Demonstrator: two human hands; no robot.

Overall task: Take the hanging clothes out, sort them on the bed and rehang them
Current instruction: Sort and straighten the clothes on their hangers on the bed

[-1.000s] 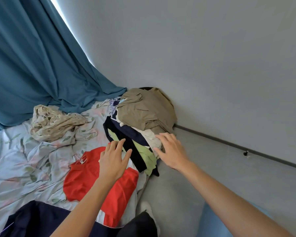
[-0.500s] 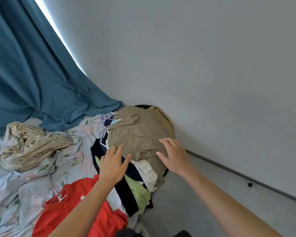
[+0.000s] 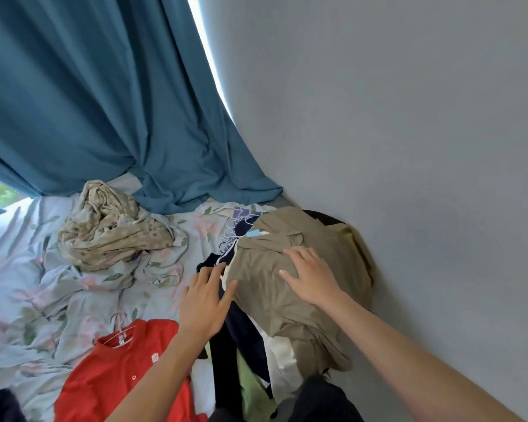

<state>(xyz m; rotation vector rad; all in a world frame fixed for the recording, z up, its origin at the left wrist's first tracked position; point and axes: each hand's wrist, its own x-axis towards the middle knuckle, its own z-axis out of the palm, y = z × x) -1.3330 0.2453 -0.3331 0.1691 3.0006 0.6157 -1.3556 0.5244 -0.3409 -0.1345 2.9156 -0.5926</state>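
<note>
A pile of clothes lies on the bed against the wall, topped by a khaki garment [image 3: 275, 303]. Under it show a navy piece [image 3: 247, 336], a white piece [image 3: 282, 357] and a light green one [image 3: 250, 391]. White hangers [image 3: 233, 233] poke out at the pile's far end. My right hand [image 3: 310, 277] rests flat on the khaki garment, fingers spread. My left hand [image 3: 206, 300] lies open at the pile's left edge, fingertips touching the khaki cloth. A red shirt on a hanger [image 3: 119, 376] lies flat near my left forearm.
The bed has a floral sheet [image 3: 37, 300]. A crumpled beige dotted cloth [image 3: 113, 233] sits farther back. A teal curtain [image 3: 104, 102] hangs down onto the bed. A grey wall [image 3: 409, 147] bounds the right side. Dark clothing [image 3: 323, 400] lies at the bottom edge.
Both hands have moved forward onto the pile, the right now flat on top of the khaki garment. The view has shifted closer to the pile.
</note>
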